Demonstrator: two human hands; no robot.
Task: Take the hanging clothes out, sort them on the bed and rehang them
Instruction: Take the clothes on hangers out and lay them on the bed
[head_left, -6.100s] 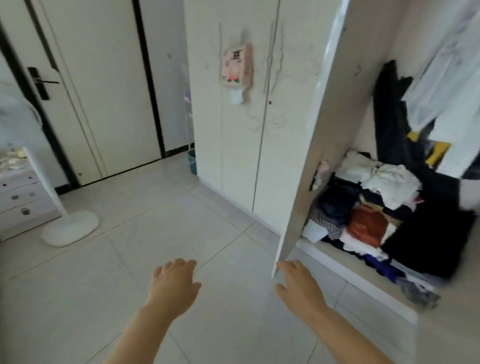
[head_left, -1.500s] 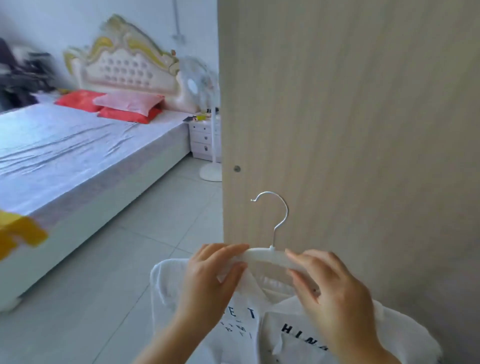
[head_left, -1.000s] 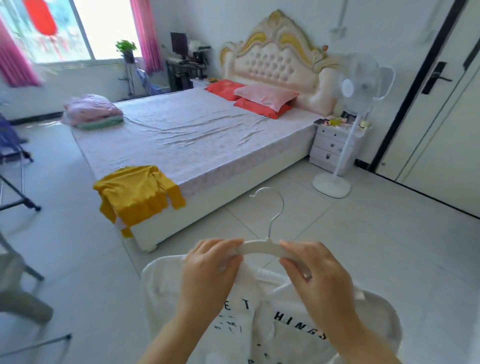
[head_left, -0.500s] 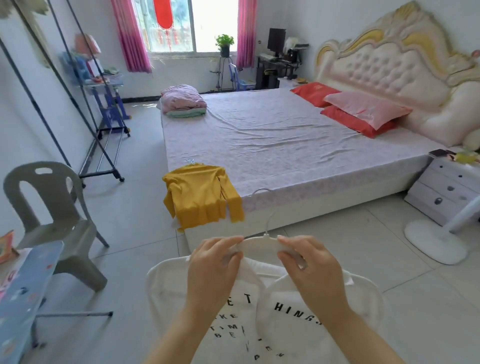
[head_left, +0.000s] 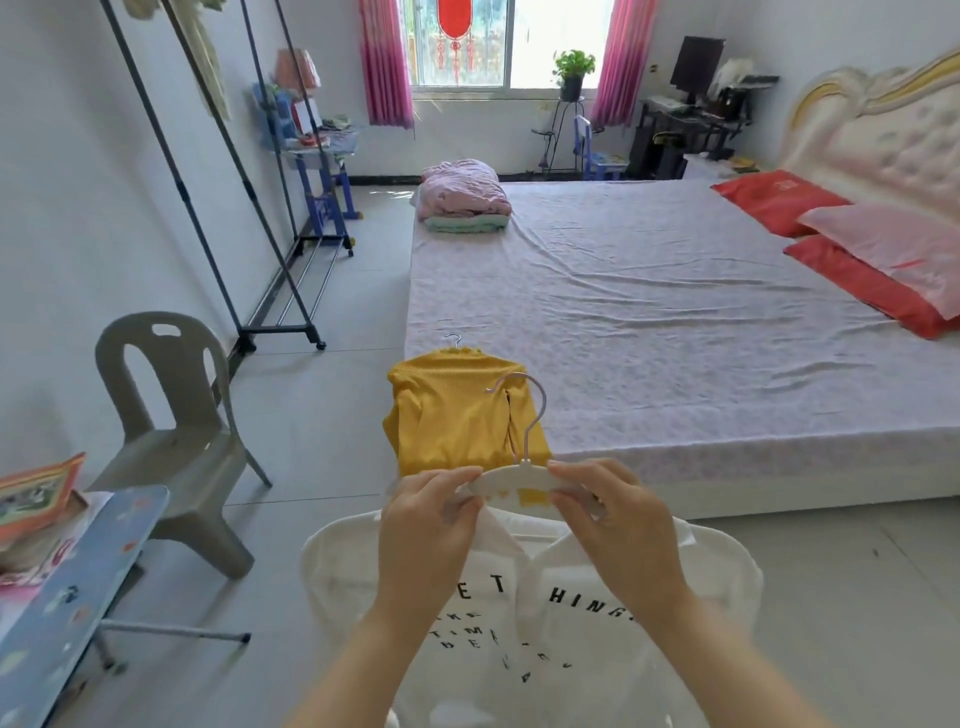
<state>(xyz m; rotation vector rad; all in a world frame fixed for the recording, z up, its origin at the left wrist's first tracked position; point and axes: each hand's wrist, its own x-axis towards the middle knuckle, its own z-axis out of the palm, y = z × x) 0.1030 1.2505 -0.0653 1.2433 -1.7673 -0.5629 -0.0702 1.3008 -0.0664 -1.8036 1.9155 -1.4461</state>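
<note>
A white shirt with black lettering (head_left: 519, 613) hangs on a white hanger (head_left: 519, 475) low in the middle of the head view. My left hand (head_left: 431, 525) grips the hanger's left arm and my right hand (head_left: 618, 530) grips its right arm. The hanger's metal hook points up in front of a yellow sweater (head_left: 457, 415), which lies on its own hanger over the near left corner of the bed (head_left: 675, 338), partly draped down the side. The bed's pale sheet is wrinkled.
A folded pink quilt (head_left: 462, 195) sits at the bed's far left corner; red and pink pillows (head_left: 872, 249) lie at the right. A grey plastic chair (head_left: 171, 436), a blue patterned board (head_left: 67, 613) and a metal clothes rack (head_left: 249, 208) stand on the left.
The view has turned further left and come closer to the bed. The yellow sweater now lies directly behind the hanger hook. Both hands keep the same hold on the hanger.
</note>
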